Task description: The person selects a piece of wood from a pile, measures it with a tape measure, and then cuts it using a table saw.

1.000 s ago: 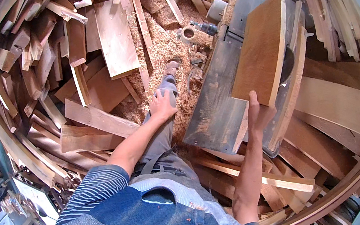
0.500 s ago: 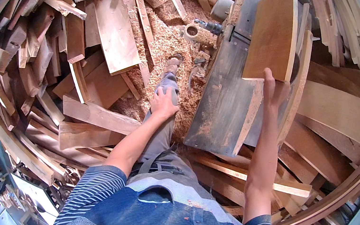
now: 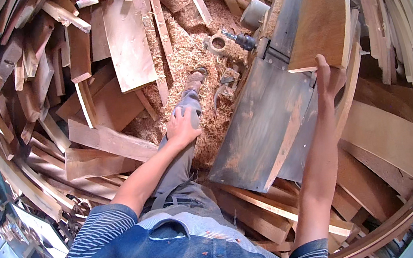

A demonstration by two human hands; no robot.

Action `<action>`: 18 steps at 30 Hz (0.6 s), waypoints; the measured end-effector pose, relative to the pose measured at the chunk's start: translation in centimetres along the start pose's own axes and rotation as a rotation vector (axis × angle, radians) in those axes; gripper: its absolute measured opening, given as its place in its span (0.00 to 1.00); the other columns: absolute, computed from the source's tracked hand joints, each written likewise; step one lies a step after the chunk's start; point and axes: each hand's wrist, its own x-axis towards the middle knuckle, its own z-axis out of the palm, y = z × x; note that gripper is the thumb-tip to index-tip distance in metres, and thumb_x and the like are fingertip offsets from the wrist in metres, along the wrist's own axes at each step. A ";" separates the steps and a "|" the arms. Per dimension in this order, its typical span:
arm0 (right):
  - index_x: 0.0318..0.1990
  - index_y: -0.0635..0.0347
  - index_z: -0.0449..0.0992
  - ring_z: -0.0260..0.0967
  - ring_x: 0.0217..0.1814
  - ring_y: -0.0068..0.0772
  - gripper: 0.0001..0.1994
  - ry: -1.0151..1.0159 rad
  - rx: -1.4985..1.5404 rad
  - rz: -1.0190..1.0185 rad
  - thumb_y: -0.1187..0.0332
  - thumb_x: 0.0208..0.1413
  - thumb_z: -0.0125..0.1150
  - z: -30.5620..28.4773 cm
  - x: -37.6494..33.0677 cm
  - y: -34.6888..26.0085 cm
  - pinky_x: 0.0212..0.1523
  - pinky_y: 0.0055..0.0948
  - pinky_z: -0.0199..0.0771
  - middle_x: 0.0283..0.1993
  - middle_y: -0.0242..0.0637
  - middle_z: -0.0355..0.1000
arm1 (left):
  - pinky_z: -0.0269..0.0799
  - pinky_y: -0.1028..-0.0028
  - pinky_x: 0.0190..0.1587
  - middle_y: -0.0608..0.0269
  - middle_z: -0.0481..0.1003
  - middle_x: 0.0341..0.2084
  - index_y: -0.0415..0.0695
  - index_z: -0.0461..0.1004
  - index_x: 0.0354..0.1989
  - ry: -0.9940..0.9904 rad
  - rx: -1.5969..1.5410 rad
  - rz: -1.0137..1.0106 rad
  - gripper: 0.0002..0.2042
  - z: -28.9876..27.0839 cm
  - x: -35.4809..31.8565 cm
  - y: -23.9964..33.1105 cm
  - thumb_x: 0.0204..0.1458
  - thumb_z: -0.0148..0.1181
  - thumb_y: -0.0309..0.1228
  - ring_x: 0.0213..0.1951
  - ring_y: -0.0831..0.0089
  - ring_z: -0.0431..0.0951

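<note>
My right hand [image 3: 328, 75] grips the near end of a wide brown wooden board [image 3: 321, 20], with the thumb over its edge. The board leans on the metal bed of a jointer planer [image 3: 242, 128], against the long wooden fence [image 3: 349, 95] on the right. Some fingers of this hand are hidden behind the board's end. My left hand [image 3: 181, 125] rests on my bent knee, fingers spread over the grey trouser leg [image 3: 181, 158], holding nothing.
Stacked planks [image 3: 128, 43] crowd the left side. Shavings [image 3: 185, 39] cover the floor between them and the machine. A motor-like fitting with a ring [image 3: 240, 39] juts from the machine's left side. Wide boards [image 3: 390, 135] lie at the right, below upright strips [image 3: 390, 13].
My right hand has pushed the board forward along the machine bed, away from me, and the arm reaches farther out. My left hand stays on the knee.
</note>
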 end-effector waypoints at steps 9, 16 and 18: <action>0.36 0.68 0.84 0.80 0.39 0.42 0.19 -0.025 0.199 -0.009 0.58 0.46 0.68 1.3 7.0 2.1 0.44 0.40 0.76 0.33 0.42 0.83 | 0.72 0.52 0.58 0.44 0.69 0.54 0.46 0.67 0.58 0.005 -0.115 0.115 0.37 -0.1 3.8 1.5 0.41 0.74 0.49 0.57 0.47 0.73; 0.53 0.61 0.76 0.77 0.37 0.26 0.19 -0.140 0.961 0.478 0.67 0.54 0.66 -12.7 -8.5 -2.3 0.31 0.28 0.79 0.40 0.32 0.76 | 0.71 0.60 0.61 0.47 0.74 0.60 0.38 0.67 0.65 -0.439 -1.496 0.133 0.36 -7.0 0.1 8.6 0.60 0.60 0.58 0.59 0.61 0.76; 0.60 0.61 0.71 0.78 0.43 0.29 0.25 -0.123 1.140 0.482 0.67 0.54 0.65 -16.6 -16.5 -1.8 0.34 0.28 0.81 0.48 0.35 0.76 | 0.74 0.60 0.60 0.50 0.76 0.59 0.37 0.66 0.66 -0.769 -2.026 0.155 0.37 -8.8 -2.3 11.8 0.61 0.58 0.59 0.56 0.60 0.79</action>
